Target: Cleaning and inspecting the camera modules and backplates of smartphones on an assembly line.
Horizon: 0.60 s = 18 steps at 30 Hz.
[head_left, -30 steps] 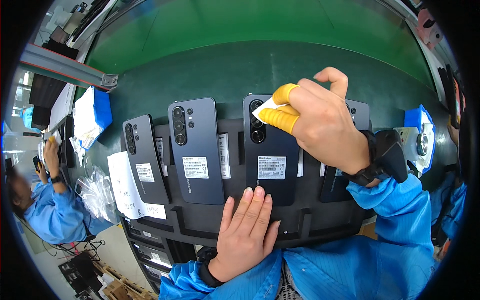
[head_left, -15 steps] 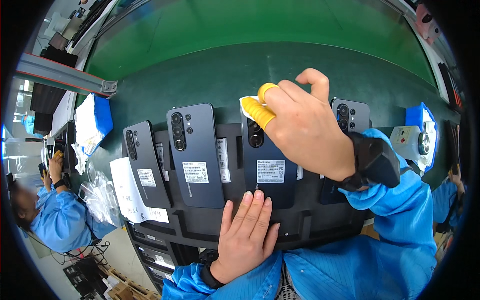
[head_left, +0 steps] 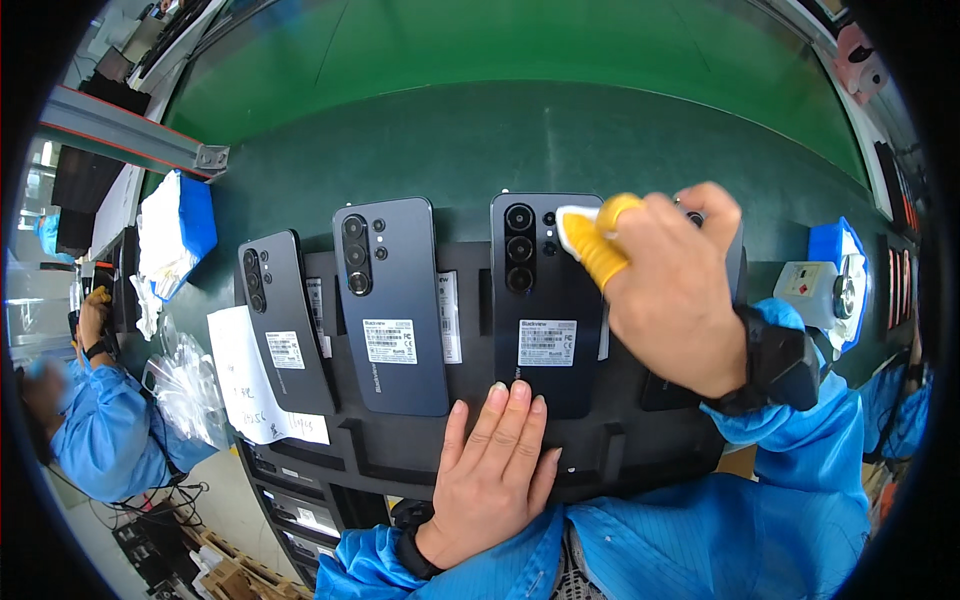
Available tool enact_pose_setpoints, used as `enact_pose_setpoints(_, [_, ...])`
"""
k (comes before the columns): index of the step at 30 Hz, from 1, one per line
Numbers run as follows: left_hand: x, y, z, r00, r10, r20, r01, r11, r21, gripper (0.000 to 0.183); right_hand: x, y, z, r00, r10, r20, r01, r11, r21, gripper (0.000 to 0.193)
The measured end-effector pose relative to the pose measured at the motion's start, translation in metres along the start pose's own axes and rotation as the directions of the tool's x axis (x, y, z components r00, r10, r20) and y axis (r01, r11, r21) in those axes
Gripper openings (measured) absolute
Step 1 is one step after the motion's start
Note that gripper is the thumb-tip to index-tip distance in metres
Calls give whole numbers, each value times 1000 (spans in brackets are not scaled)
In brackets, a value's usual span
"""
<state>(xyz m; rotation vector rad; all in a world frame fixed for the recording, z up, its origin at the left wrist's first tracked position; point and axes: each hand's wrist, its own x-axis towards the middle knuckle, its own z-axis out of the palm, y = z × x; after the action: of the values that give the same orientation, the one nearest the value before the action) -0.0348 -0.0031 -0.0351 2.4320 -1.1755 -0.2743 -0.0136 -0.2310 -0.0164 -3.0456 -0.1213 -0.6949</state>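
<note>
Four dark blue smartphones would exceed a plain count, so several smartphones lie face down in a row on a black tray (head_left: 400, 455). My left hand (head_left: 490, 480) lies flat with its fingertips on the lower end of one smartphone (head_left: 560, 295). Over that phone's upper right edge, beside the camera lenses, my right hand (head_left: 675, 285) pinches a white cloth (head_left: 573, 226); yellow finger cots (head_left: 605, 262) cover its fingertips. Left of it lie a second smartphone (head_left: 400, 300) and a tilted third smartphone (head_left: 300, 370). Behind my right hand, another smartphone (head_left: 668, 394) is mostly hidden.
A spray-like translucent bottle (head_left: 808, 285) stands by a blue bin (head_left: 828, 240) at right. At left are a blue box of white cloths (head_left: 175, 230), clear plastic bags (head_left: 185, 385) and a handwritten paper sheet (head_left: 240, 400). A person in blue (head_left: 110, 430) works farther left.
My right hand has moved right with the cloth, from over the phone's camera lenses to its upper right edge, uncovering the lenses. My left hand stays on the phone.
</note>
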Motion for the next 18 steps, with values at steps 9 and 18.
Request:
enact_pose_setpoints(9, [2,-1,1,1000,26,-10,-26,1000,-17,53,-3,1,12,987,-151,-51,154,986,71,18])
enact_pose_setpoints(18, [0,0,1,999,23,-28,-24,1000,-19,53,3,-9,14,985,-135,-110,152,975,163,12])
